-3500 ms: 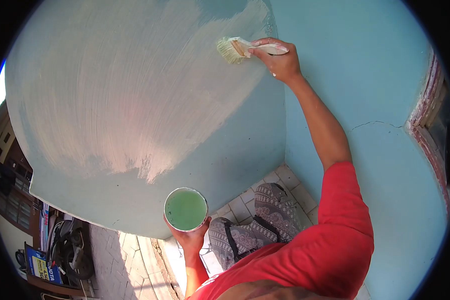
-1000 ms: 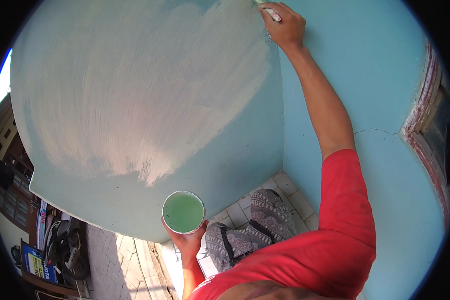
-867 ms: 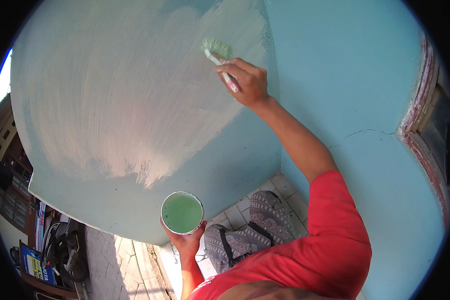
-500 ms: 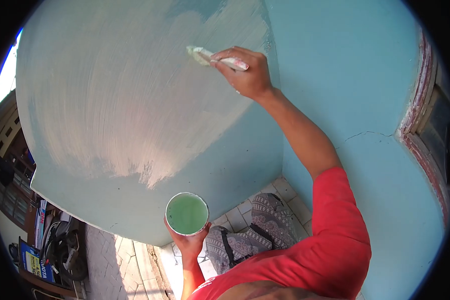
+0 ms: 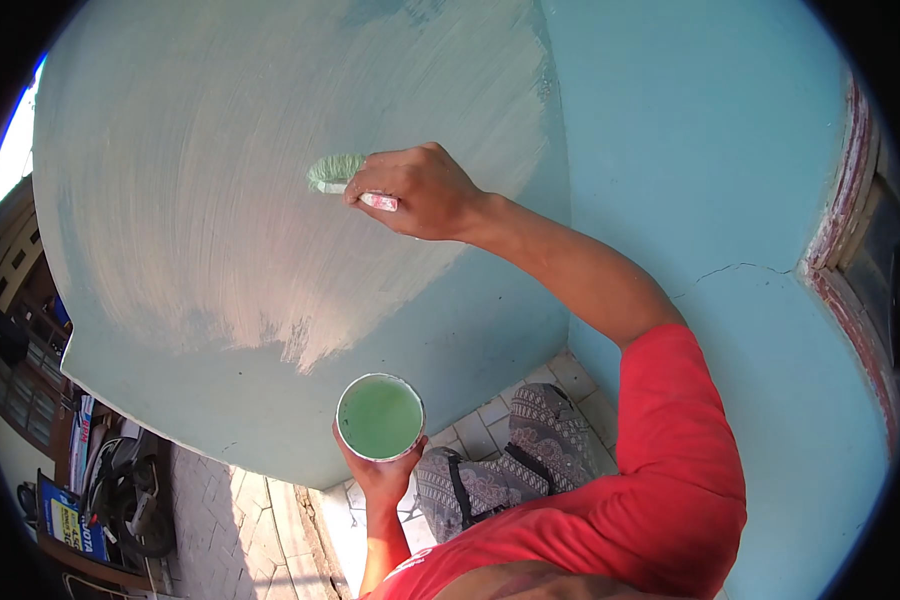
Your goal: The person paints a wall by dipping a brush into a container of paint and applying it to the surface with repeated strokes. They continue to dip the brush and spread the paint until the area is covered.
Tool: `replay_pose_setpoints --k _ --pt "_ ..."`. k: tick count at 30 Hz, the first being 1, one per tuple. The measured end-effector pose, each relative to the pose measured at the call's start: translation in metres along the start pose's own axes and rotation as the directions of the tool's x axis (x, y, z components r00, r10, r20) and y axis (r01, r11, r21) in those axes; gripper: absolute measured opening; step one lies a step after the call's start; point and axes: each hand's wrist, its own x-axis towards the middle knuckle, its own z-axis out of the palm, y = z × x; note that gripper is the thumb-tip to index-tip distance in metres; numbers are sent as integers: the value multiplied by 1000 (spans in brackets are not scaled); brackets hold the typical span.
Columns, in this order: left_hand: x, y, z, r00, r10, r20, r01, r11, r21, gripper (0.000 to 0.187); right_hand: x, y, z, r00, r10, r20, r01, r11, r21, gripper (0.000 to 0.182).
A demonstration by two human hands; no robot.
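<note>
My right hand [image 5: 415,190] grips a paintbrush [image 5: 334,174] by its white, paint-spattered handle, with green-coated bristles pointing left. Behind the brush rises a blue-green wall [image 5: 450,330], its upper part covered by a broad, streaky patch of pale paint [image 5: 210,190] with a ragged lower edge. Low in the middle, my left hand [image 5: 380,475] is wrapped around a round paint can [image 5: 380,417]. Pale green liquid fills much of the can, and white paint marks its rim. The can is close to the wall's lower part, below the brush.
An adjoining blue wall [image 5: 690,150] on the right has a crack and a worn window frame [image 5: 828,240]. Tiled floor [image 5: 475,435] lies below, beside my patterned trousers [image 5: 540,440]. At lower left are a parked motorcycle [image 5: 135,495] and a blue sign [image 5: 70,515].
My right hand has moved down and left with the paintbrush, and its bristles now show more green. The paint can has shifted slightly up and right in view.
</note>
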Motion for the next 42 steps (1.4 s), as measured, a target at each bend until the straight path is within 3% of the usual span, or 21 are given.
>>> replay_pose_setpoints --k 3,5,8,11,13,16,18,20,23,25,27,28,29,30,31,34,36,37,39,41,42 --pt "2 -9 -1 999 39 -12 -38 999 25 111 23 21 -31 998 44 -51 -38 993 111 6" --pt "1 -8 0 999 43 -26 -42 999 32 112 49 66 -79 933 345 -99 -346 938 3 8" --pt "-2 -7 -5 998 28 -54 -26 999 40 112 94 115 -149 864 411 -293 -448 891 -73 22" --pt "-9 -10 -9 997 1 -73 2 999 35 112 114 144 -181 848 263 -460 -424 857 -293 18" --pt "-11 -10 -10 997 -2 -81 3 1000 20 111 122 154 -187 841 -242 -485 -141 766 -627 13" --pt "-14 -5 -14 994 -13 -108 14 1000 3 111 93 140 -133 931 8 -364 -232 784 -576 11" --pt "-11 -4 -12 993 -1 -117 3 1000 15 111 60 93 -82 950 -93 -297 -85 840 -536 5" --pt "-6 -7 -10 995 9 -97 -8 1000 6 111 29 45 -31 974 -124 -187 58 944 -325 8" --pt "-4 -3 -6 998 7 -62 -7 1000 2 111 8 -6 12 997 -59 53 60 998 -21 8" --pt "-3 1 -7 998 9 -56 -9 1000 5 111 25 -13 -4 994 -1 105 -11 994 110 9" --pt "-5 4 -7 998 -28 -53 24 997 -68 111 53 29 -25 991 23 -132 -14 998 67 8" --pt "-5 2 -10 998 -29 -62 24 997 -73 111 79 27 -62 920 391 32 -392 919 45 10" --pt "-7 -2 -13 997 -2 -77 0 1000 -19 111 94 73 -77 976 108 -190 -119 992 -50 7" --pt "-10 -4 -15 995 25 -92 -22 999 35 111 115 102 -105 928 318 -192 -326 945 -6 21" --pt "-11 -5 -15 994 25 -103 -21 999 32 111 130 123 -129 900 339 -274 -358 934 -20 29" --pt "-18 -6 -19 991 -15 -131 16 1000 2 111 162 133 -174 850 294 -436 -415 885 -213 23" --pt "-21 -6 -23 985 -6 -172 9 1000 16 111 171 131 -183 843 64 -534 -398 742 -539 19" --pt "-22 -6 -24 984 -9 -176 12 1000 16 111 170 132 -176 844 66 -532 -396 745 -537 19" --pt "-22 -8 -28 984 20 -176 -12 999 50 111 160 129 -150 934 -161 -320 -89 761 -643 18" --pt "-19 -9 -29 986 -1 -167 3 1000 11 111 137 108 -93 972 -41 -230 -99 821 -562 17" --pt "-18 -9 -26 988 -22 -155 18 999 -28 110 119 88 -68 957 -249 -146 111 786 -608 6"
